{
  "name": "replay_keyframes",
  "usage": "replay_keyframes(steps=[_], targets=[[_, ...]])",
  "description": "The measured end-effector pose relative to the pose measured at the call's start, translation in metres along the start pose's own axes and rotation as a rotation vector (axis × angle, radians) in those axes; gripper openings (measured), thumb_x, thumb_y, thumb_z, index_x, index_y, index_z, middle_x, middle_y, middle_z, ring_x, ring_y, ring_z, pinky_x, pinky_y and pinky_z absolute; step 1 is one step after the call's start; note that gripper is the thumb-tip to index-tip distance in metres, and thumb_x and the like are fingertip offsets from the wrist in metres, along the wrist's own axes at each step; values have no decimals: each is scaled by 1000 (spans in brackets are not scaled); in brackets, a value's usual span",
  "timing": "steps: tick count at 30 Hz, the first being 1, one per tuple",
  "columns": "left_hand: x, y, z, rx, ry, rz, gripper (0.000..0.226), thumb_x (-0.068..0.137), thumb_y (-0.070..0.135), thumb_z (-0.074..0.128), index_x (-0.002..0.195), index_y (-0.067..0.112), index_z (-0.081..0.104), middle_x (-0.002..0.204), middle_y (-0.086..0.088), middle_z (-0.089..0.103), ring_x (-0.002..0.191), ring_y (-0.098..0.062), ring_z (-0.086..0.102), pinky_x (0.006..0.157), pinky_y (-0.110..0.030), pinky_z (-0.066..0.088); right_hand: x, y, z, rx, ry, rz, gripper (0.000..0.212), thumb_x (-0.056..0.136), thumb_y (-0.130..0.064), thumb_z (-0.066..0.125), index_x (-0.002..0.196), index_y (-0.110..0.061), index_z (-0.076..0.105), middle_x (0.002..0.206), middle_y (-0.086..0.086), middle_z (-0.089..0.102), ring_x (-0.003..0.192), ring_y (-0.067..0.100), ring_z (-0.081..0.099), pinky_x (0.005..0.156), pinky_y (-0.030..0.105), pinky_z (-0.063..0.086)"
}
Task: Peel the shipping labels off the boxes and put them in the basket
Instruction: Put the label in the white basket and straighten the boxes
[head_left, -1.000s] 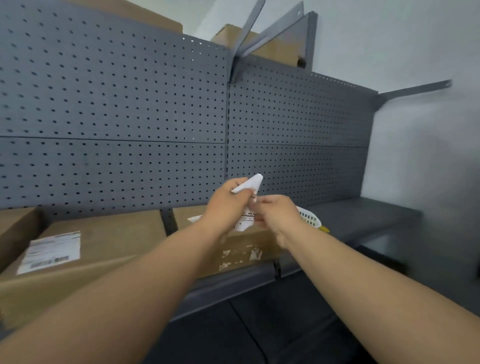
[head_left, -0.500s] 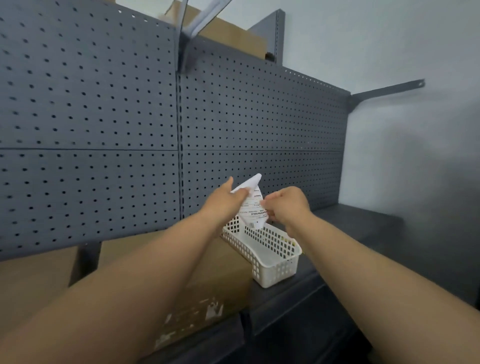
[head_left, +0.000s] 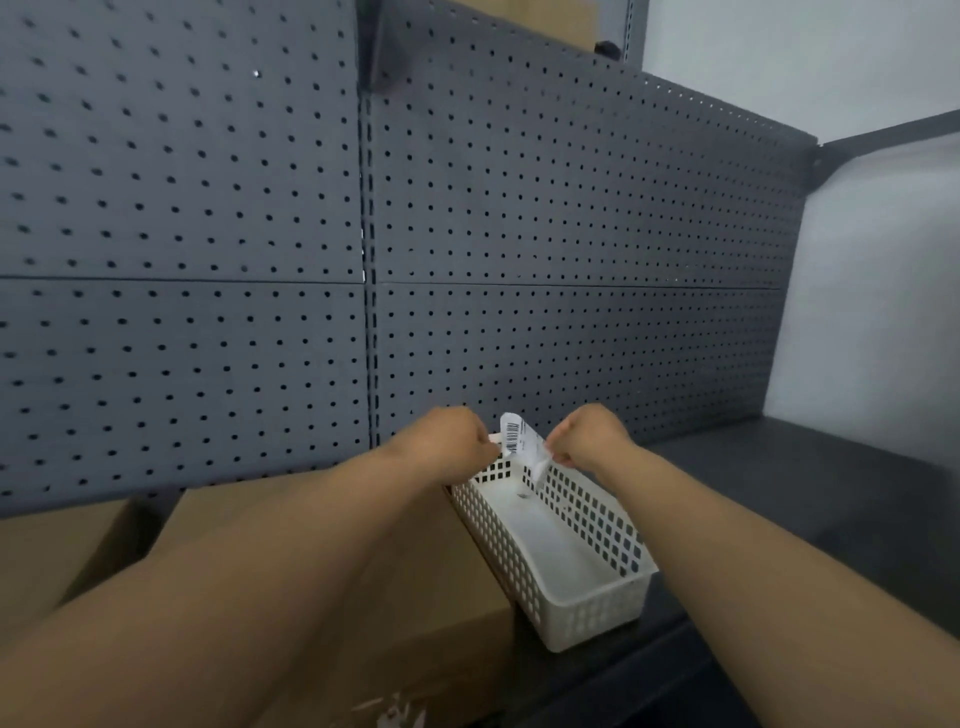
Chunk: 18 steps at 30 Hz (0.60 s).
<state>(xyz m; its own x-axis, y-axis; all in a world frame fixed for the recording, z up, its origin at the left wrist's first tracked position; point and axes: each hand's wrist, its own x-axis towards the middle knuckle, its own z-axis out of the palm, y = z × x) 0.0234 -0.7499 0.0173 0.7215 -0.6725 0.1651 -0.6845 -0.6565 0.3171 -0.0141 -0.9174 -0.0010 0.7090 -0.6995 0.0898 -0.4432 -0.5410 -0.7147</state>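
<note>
A crumpled white shipping label (head_left: 522, 444) with a barcode hangs over the far end of the white perforated basket (head_left: 597, 603). My right hand (head_left: 589, 434) pinches its right edge. My left hand (head_left: 441, 441) is closed at the label's left edge, touching it. The basket stands on the dark shelf, right beside a brown cardboard box (head_left: 431, 587) that lies under my left forearm. The basket's floor looks bare apart from a small speck.
A grey pegboard wall (head_left: 519, 234) rises right behind the hands. Another cardboard box (head_left: 47, 556) sits at the far left. The dark shelf surface (head_left: 805, 493) runs on to the right of the basket, up to a pale wall.
The view has swung to the right and closer to the basket. Both hands have lowered the label from above the box to just over the basket's far end.
</note>
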Motion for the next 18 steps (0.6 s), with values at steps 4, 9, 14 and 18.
replay_keyframes(steps=[4, 9, 14, 18], targets=[[7, -4, 13, 101, -71, -24, 40, 93, 27, 46, 56, 14, 36, 55, -1, 31, 48, -15, 26, 48, -27, 21, 16, 1, 17, -120, -113, -10, 21, 79, -1, 57, 61, -9, 64, 70, 8, 58, 66, 18, 51, 71, 27, 52], [13, -5, 20, 141, -72, -15, 34, 92, 27, 46, 62, 12, 41, 54, -1, 30, 48, -15, 27, 47, -27, 23, 24, -6, 24, -226, -135, -49, 10, 84, -13, 65, 75, -11, 60, 62, 6, 54, 52, 20, 52, 50, 22, 44], [17, -8, 21, 148, -68, -10, 37, 92, 27, 47, 58, 14, 39, 54, 0, 32, 49, -16, 27, 48, -27, 24, 25, -18, 20, -286, -185, -72, 19, 91, -19, 59, 100, -6, 68, 94, 7, 69, 88, 23, 68, 62, 22, 46], [14, -11, 13, 166, -3, 7, 27, 91, 27, 47, 67, 15, 46, 63, -3, 42, 57, -19, 36, 53, -28, 30, 19, -27, 12, -208, -170, -104, 29, 92, -18, 57, 116, -8, 68, 126, 7, 65, 112, 23, 63, 90, 30, 50]])
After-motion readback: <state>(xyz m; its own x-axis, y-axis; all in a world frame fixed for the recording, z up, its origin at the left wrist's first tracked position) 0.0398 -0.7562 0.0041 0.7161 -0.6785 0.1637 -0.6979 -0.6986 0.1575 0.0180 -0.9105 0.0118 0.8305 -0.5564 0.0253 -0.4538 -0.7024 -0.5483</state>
